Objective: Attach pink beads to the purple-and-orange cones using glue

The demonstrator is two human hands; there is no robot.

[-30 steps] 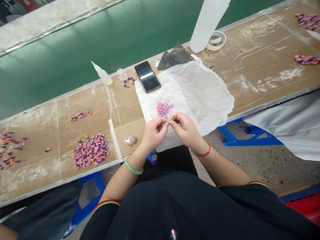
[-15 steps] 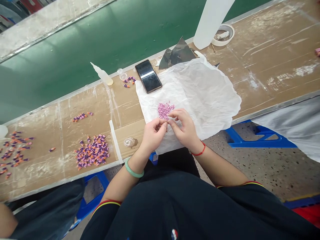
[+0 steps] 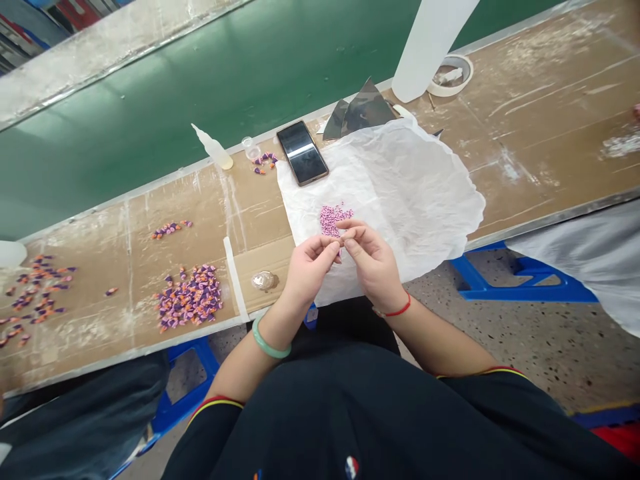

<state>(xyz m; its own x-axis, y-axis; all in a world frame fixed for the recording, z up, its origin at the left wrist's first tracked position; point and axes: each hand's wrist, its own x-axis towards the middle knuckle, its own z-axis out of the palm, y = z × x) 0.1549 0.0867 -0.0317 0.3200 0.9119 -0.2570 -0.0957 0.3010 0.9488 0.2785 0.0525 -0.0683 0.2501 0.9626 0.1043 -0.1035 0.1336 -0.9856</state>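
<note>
Above the crumpled white sheet (image 3: 420, 180), both hands meet fingertip to fingertip. My left hand (image 3: 313, 267) is closed in a pinch. A small pink-and-dark piece (image 3: 339, 255) shows just under its thumb tip, mostly covered by the fingers. Thumb and index finger of my right hand (image 3: 373, 260) are pinched together against the left fingertips; whatever is between them is too small to make out. Right behind the fingers lies a heap of tiny pink and white bits (image 3: 333, 219) on the sheet.
Left of me is a pile of small purple, orange and pink pieces (image 3: 190, 300), beside a white strip (image 3: 235, 279) and a small clear container (image 3: 263, 281). Behind are a phone (image 3: 303, 153), a nozzle bottle (image 3: 215, 150), dark shards (image 3: 367, 110) and a tape roll (image 3: 453, 75). People sit on both sides.
The view has shifted slightly. My hands stay together over the sheet; the right fingertips have turned a little, and a small piece now shows below the left thumb.
</note>
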